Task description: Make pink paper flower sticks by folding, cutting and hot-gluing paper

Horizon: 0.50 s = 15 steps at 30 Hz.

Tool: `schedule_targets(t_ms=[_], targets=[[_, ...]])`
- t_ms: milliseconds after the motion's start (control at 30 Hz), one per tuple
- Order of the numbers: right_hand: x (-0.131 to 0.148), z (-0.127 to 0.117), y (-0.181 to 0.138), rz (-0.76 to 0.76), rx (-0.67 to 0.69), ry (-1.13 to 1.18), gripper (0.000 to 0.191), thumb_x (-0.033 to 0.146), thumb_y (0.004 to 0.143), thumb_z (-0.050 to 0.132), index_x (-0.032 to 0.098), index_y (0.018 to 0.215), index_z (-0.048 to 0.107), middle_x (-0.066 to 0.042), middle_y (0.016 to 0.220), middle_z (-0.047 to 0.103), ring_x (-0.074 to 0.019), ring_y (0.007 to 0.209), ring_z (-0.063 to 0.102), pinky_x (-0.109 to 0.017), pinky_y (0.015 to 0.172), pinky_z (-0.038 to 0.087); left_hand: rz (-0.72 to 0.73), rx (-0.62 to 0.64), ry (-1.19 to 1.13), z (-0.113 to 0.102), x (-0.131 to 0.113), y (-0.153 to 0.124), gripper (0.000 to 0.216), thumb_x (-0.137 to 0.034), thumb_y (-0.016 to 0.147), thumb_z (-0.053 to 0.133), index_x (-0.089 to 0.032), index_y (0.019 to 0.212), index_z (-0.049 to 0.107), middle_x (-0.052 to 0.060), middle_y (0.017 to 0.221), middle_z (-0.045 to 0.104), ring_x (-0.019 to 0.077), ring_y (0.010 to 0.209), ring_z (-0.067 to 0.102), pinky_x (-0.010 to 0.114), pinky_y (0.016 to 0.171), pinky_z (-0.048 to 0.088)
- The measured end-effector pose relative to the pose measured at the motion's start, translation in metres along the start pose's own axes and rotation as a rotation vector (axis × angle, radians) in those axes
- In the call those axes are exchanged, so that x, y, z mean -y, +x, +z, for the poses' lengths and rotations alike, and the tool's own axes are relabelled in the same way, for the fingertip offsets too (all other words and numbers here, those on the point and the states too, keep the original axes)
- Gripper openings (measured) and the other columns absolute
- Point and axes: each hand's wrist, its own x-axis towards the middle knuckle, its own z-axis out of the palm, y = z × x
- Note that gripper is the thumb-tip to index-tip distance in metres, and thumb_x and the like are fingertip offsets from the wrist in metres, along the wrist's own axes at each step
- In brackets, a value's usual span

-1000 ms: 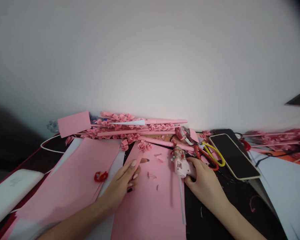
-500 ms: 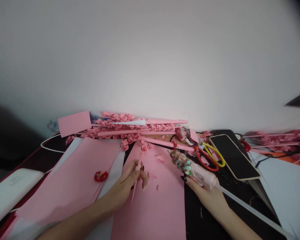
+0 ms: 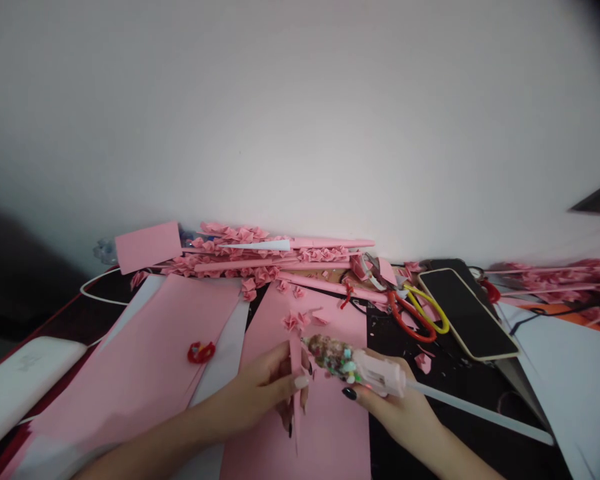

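Pointing its thin end back toward the person, a pink paper stick [image 3: 295,353] is pinched in the left hand [image 3: 270,383], with the thumb and the bent fingers closed around it. It is held over a big pink sheet [image 3: 340,440], near the middle of the work. A small paper flower [image 3: 294,321] is seen at its top end, but whether the two are joined cannot be told. The glue gun [image 3: 380,375] is gripped in the right hand [image 3: 405,408], which is wrapped closed around it, with the handle mostly hidden. Its tip is turned left, right by the upper part of the stick, perhaps so that glue can be put on one small spot; whether they are touching cannot be told. The stick seems to be held lower down so that the fingers are kept off the hot tip. A long glue stick [image 3: 485,415] is left poking out of the back, likely so that it can be fed in. The pink sheet is laid flat on the dark tabletop [image 3: 390,460], maybe so that drips are caught. Red-handled scissors [image 3: 397,313] are kept to the right, likely for easy reach.
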Motion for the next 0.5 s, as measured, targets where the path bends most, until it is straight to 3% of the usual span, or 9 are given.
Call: schedule_targets(t_ms=[233, 500], targets=[[0.0071, 0.0012, 0.0012, -0.016, 0.045, 0.002, 0.02, 0.037, 0.079, 0.058, 0.021, 0.067, 0.057, 0.0, 0.058, 0.055, -0.0154, 0.051, 0.053, -0.026, 0.048, 0.046, -0.055, -0.002, 0.008, 0.0045, -0.0015, 0.0015, 0.018, -0.029, 0.078, 0.063, -0.016, 0.083, 0.051, -0.002, 0.072, 0.056, 0.0107, 0.06, 0.055, 0.023, 0.056, 0.047], [0.0085, 0.0004, 0.0013, -0.025, 0.055, -0.012, 0.018, 0.032, 0.079, 0.056, 0.022, 0.065, 0.05, 0.002, 0.058, 0.05, -0.0138, 0.05, 0.048, -0.025, 0.046, 0.041, -0.068, -0.014, -0.019, 0.0029, 0.0034, 0.003, 0.019, -0.03, 0.076, 0.064, -0.017, 0.083, 0.051, -0.002, 0.072, 0.057, 0.0109, 0.06, 0.057, 0.024, 0.056, 0.049]])
